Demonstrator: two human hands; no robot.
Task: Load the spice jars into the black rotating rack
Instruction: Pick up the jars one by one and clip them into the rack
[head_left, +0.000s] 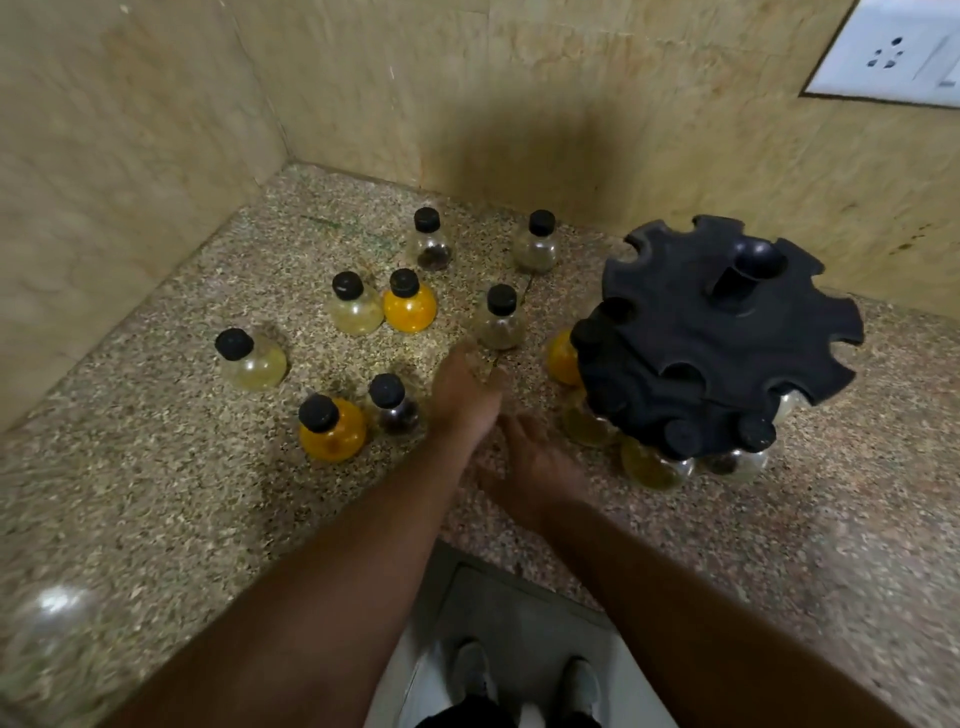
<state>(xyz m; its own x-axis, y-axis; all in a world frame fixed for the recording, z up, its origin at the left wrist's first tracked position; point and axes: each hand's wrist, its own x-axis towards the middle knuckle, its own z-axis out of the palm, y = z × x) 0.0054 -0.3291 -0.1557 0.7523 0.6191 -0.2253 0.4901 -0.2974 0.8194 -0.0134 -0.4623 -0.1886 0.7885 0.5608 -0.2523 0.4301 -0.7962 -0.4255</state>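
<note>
Black-capped unlabelled jars (410, 301) beside rack (717, 338)

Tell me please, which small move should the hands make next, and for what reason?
Probably the left hand should reach on a little and close around the clear jar just past its fingertips. Both hands look empty, this jar stands loose on the counter closest to the black rack, and several notches on the rack's top rim are unfilled.

The speckled granite counter (156, 493) carries eight loose spice jars (410, 301) and, seemingly, the black rack (717, 338).
</note>
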